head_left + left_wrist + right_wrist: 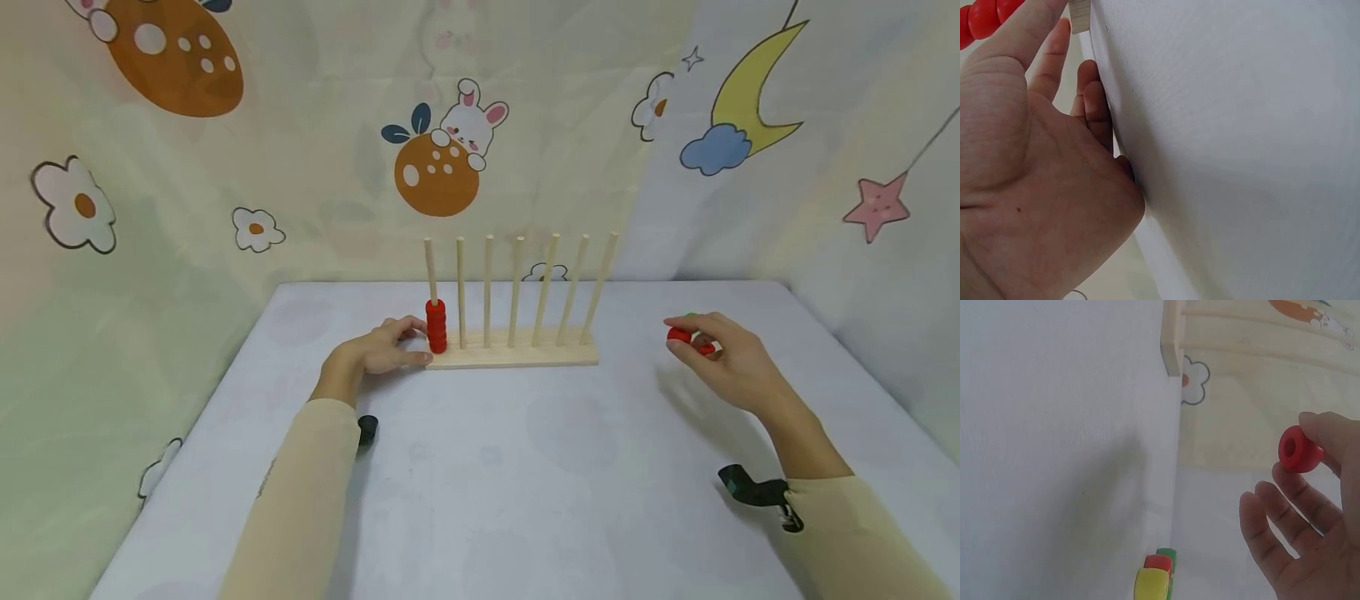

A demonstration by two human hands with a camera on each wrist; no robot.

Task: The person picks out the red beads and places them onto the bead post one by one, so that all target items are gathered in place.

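Pinching a red bead (678, 334) between the thumb and fingertips of the right hand (723, 352), up off the table (487, 500), and showing the hole in the right wrist view

Resting the left hand (381, 347) at one end of the wooden rack (517, 357), holding its fingers loosely apart with the thumb at the end of the base, seemingly touching or steadying rather than clasping

Carrying a stack of red beads (437, 327) on the end peg (431, 271) just beside the left fingertips, and leaving the six other pegs (516, 292) bare, in a row from the left hand toward the right

Looking, as a judgement, like an early stage: counting one peg as partly filled, six as unfilled, and the pinched bead as off the rack

Keeping a yellow piece (1151, 584), a red piece (1158, 561) and a green piece (1167, 555) on the table near the right hand, too cut off for a sure count

Leaving a wide stretch of table between the right hand and the rack, probably enough for sideways travel, and more on the near side of both hands

Running tighter beyond the left hand, with the table's far edge close behind the rack and patterned cloth (570, 167) rising past it
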